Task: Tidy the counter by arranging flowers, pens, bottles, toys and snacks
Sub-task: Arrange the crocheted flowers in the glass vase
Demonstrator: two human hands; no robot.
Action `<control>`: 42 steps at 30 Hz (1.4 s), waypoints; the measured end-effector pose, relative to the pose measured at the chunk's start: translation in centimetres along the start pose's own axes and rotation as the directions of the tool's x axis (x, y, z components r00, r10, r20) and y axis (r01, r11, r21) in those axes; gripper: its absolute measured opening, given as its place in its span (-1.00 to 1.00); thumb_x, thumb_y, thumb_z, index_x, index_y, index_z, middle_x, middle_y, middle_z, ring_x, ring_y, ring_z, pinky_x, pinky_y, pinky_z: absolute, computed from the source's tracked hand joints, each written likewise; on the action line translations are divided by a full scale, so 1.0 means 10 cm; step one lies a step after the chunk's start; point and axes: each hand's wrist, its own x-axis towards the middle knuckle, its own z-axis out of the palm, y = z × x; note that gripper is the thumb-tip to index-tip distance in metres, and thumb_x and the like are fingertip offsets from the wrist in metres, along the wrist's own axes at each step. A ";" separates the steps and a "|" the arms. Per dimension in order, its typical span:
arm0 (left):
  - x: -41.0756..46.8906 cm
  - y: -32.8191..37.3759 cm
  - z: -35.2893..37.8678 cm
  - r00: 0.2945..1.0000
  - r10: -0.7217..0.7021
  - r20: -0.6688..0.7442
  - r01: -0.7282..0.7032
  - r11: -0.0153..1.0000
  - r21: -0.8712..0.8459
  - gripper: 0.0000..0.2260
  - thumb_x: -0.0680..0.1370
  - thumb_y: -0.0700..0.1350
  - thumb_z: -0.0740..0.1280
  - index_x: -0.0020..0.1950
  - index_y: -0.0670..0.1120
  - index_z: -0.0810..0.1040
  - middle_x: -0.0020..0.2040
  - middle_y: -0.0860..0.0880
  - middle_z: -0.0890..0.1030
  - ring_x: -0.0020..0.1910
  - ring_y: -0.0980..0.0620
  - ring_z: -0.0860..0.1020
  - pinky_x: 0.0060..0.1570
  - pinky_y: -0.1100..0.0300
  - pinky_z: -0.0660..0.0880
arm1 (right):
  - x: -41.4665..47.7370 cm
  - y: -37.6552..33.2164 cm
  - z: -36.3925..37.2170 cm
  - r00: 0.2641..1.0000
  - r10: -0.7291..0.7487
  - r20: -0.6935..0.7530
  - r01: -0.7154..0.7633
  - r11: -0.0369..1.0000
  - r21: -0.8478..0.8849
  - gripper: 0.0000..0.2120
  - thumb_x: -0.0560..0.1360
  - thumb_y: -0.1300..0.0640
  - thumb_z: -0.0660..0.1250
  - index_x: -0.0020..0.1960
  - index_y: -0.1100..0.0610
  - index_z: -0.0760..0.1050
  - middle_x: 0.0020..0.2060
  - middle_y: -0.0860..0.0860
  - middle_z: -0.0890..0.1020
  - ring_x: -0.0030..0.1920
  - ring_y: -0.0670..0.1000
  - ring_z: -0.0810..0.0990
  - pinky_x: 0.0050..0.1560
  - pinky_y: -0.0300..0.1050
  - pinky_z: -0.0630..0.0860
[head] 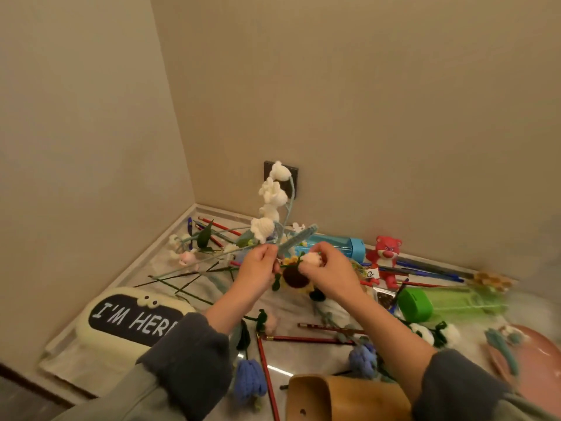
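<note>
My left hand [260,268] grips the stem of a crocheted spray of white bell flowers [271,205] and holds it upright above the counter. My right hand [326,268] pinches a small white crocheted bloom [312,258] just beside it. Under both hands lies a crocheted sunflower [296,278]. Blue crocheted flowers [250,379] and red pencils [306,339] lie near my forearms. A blue bottle [343,243] lies on its side at the back wall, next to a pink bear toy [385,253].
A cream pencil case [121,322] reading "I'M HERE" sits at the left. A tan wooden holder [343,399] lies at the front edge. A green case [415,304], a pink plate [537,357] and a wall socket [293,177] are also in view. Walls close off the left and back.
</note>
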 end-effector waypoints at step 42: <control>-0.74 1.30 2.90 0.860 0.229 0.457 -0.143 0.966 -0.216 -0.78 0.68 -0.08 0.08 0.03 -0.14 0.47 -0.34 -0.03 0.43 -0.48 0.11 0.32 -0.47 0.28 0.28 | -1.11 0.65 -2.94 0.755 0.285 -0.590 0.147 0.804 0.576 -0.66 0.45 0.39 0.35 0.20 0.18 0.45 -0.29 0.11 0.54 -0.48 -0.04 0.48 -0.51 -0.19 0.38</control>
